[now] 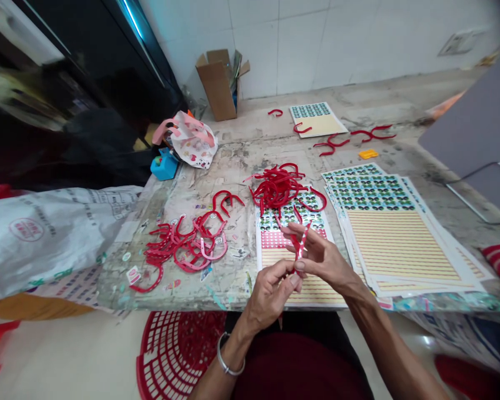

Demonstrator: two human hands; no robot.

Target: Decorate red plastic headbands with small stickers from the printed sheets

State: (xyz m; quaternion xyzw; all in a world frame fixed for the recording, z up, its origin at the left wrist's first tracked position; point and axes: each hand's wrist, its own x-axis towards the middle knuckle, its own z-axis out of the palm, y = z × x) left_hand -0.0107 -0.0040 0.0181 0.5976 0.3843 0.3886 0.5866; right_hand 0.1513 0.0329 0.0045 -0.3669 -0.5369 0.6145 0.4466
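Between my hands is a red headband with a strip of pale spots or hearts along its outer face. My left hand pinches its lower part between thumb and fingers. On the same band, my right hand presses with its thumb, the other fingers stretched out behind it. Under both hands lies a sticker sheet with green-blue pictures, a pink heart block and yellow strips. A heap of plain red headbands covers its top part. To the left, patterned red and pink headbands lie in a loose pile.
More sticker sheets are stacked at the right. Farther back are a smaller sheet, scattered red bands and a yellow item. A cardboard box, printed bag and blue container stand back left. A red basket sits below the table edge.
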